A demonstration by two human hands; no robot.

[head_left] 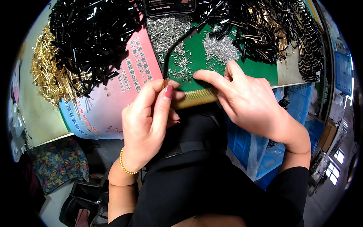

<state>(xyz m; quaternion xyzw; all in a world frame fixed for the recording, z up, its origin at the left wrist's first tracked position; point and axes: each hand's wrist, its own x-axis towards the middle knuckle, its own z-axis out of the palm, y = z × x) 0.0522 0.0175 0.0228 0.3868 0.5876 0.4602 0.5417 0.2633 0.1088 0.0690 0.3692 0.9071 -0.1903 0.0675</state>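
My left hand (145,113) pinches the lower end of a thin black curved strip (172,49) between thumb and fingers. The strip, which resembles an eyeglass arm, rises and bends right over the mat. Its held end is mostly hidden by my fingertips. My right hand (245,96) hovers at the near edge of the green mat (261,72), one digit stretched left towards small silver pins (179,68), the others bent and partly hidden. I see nothing held in it. A yellow mesh-patterned band (200,97) runs along the table edge between my hands.
Silver pins lie in two heaps, one (221,47) nearer the right. Shiny black pieces (94,41) are piled left beside gold ones (45,64); more black and gold pieces (264,34) lie right. A dark-framed device (170,7) stands behind. Blue crates (242,147) stand below right.
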